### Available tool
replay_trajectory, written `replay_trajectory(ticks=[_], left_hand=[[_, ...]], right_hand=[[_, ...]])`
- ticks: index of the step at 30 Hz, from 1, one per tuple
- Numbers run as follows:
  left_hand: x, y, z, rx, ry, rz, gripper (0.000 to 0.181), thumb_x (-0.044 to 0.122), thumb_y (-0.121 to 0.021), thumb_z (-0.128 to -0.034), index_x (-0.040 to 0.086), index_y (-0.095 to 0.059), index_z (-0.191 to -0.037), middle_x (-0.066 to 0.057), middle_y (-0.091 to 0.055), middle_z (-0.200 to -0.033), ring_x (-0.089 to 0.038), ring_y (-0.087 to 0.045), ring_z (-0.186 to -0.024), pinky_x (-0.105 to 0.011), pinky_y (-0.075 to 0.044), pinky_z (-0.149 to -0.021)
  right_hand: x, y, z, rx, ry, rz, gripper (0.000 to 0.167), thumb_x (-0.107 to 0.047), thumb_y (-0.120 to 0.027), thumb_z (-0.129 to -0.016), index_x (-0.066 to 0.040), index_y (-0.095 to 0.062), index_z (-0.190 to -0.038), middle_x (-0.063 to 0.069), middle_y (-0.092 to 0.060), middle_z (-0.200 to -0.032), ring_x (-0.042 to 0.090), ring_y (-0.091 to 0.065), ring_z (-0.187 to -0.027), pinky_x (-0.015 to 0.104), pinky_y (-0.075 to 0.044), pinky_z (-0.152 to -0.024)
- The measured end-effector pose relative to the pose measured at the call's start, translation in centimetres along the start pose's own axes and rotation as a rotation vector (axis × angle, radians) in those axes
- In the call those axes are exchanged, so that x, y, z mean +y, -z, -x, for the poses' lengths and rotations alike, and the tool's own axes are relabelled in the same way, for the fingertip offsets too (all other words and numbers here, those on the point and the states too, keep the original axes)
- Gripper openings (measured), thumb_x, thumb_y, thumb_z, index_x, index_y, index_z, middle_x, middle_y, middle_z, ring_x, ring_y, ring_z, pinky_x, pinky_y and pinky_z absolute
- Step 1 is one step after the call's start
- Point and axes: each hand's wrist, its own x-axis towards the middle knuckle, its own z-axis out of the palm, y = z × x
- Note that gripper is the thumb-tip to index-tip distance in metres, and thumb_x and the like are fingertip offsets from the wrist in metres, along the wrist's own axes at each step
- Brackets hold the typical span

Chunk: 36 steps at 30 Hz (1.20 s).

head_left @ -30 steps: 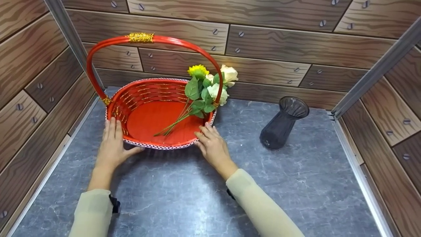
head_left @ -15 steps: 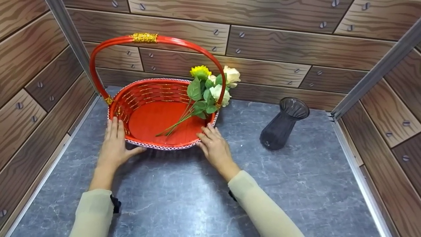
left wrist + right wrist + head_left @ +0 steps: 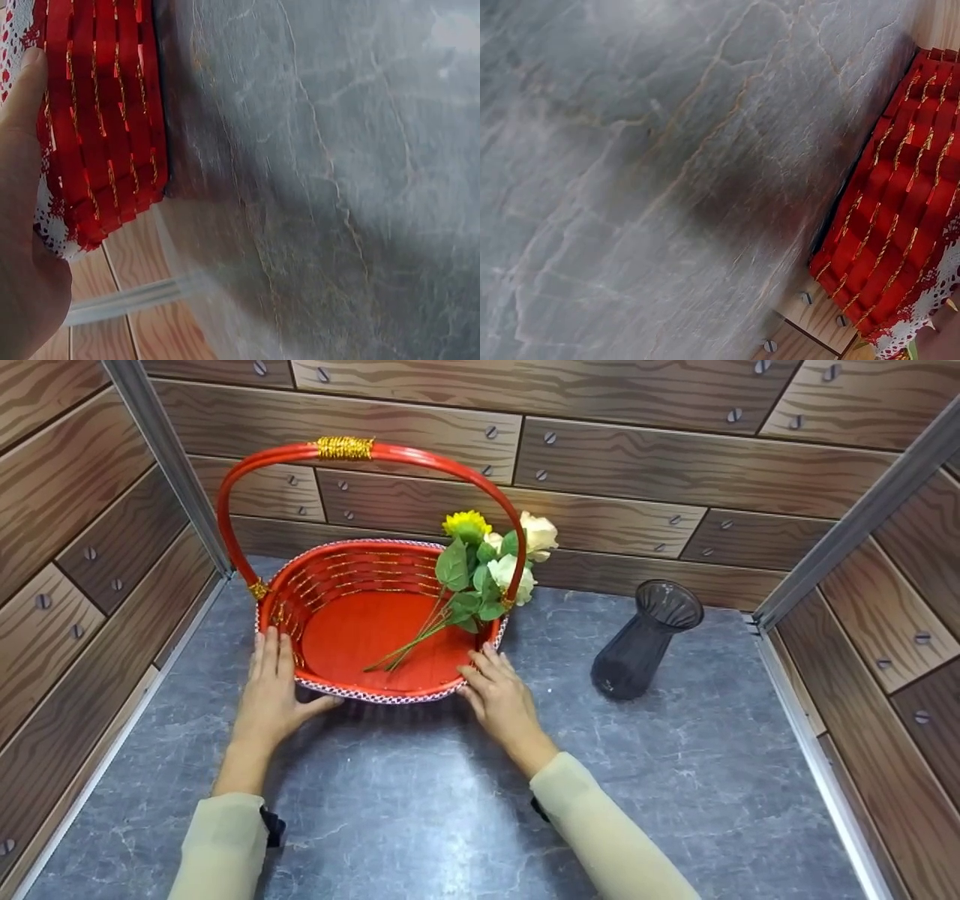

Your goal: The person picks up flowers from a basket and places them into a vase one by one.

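Note:
A red woven basket (image 3: 390, 645) with a tall handle (image 3: 345, 448) stands upright on the table. At its front-left corner lies the left hand (image 3: 270, 697), fingers straight against the side and thumb spread along the front. In the left wrist view, the left hand (image 3: 30, 210) touches the basket (image 3: 105, 112) near its patterned rim. The right hand (image 3: 502, 701) grips the front-right rim with bent fingers. Flowers, one yellow (image 3: 466, 525) and several white (image 3: 512, 577), lean over the right rim, stems inside. The right wrist view shows the basket's outer wall (image 3: 892, 202).
A dark ribbed glass vase (image 3: 634, 656) stands on the grey marbled table (image 3: 705, 780), right of the basket. Wood-patterned walls (image 3: 600, 450) with metal edge strips rise at the back and both sides.
The basket has slid a little to the right with the flowers in it, and both hands have moved along with it. The vase has not moved.

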Motion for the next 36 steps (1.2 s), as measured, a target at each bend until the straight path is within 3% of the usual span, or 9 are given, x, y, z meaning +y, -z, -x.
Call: replay_trajectory(ticks=[36], left_hand=[[2.7, -1.1, -0.4, 0.004, -0.04, 0.02, 0.132, 0.071, -0.077, -0.0685, -0.009, -0.016, -0.155, -0.029, -0.009, -0.163, -0.046, -0.001, -0.152, -0.06, -0.014, -0.12]], right_hand=[[1.9, 1.5, 2.0, 0.045, 0.013, -0.005, 0.034, -0.027, -0.07, -0.093, -0.01, -0.071, -0.122, 0.014, -0.061, -0.137, 0.037, -0.049, -0.136, 0.051, -0.036, -0.114]])
